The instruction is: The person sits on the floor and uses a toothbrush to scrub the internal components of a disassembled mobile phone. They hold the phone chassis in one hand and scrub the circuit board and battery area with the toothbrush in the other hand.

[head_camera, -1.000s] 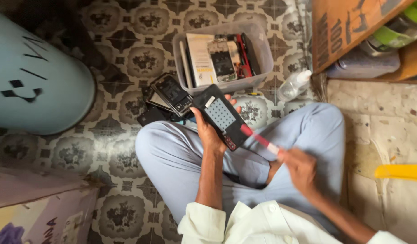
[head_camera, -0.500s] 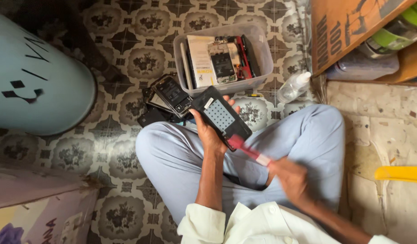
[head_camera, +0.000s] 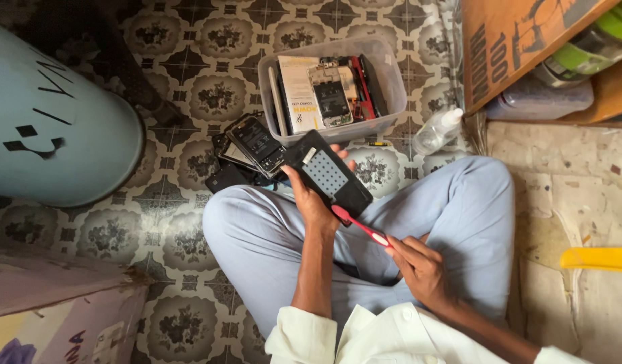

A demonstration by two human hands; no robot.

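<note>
Patterned floor tiles [head_camera: 102, 232] lay under you as you sat cross-legged, with a pale blue drum [head_camera: 51, 128] close on one side and a cardboard box [head_camera: 520, 40] on the other. Your left hand [head_camera: 314, 202] had its grip wrapped around a black phone-like device [head_camera: 330, 176], fingers closed on its edges, held tilted above your knee. Your right hand [head_camera: 419, 269] was pinched shut on a red toothbrush [head_camera: 361, 226], whose head touched the lower edge of the device.

A hard stroke might well have levered the device out of your left hand, since only its sides were held; it would have dropped onto your leg or the tiles. Loosened dirt could also have fallen into your lap.

Room was tight ahead of you. A clear plastic bin [head_camera: 392, 74] of phone parts sat just beyond the device, a pile of dark phones [head_camera: 247, 152] lay touching its near corner, and a small clear bottle [head_camera: 436, 131] lay beside your knee. A wide sweep of either elbow risked knocking these. Open floor showed mainly between the drum and your left leg; a yellow object [head_camera: 597, 258] jutted in at the far right edge.
</note>
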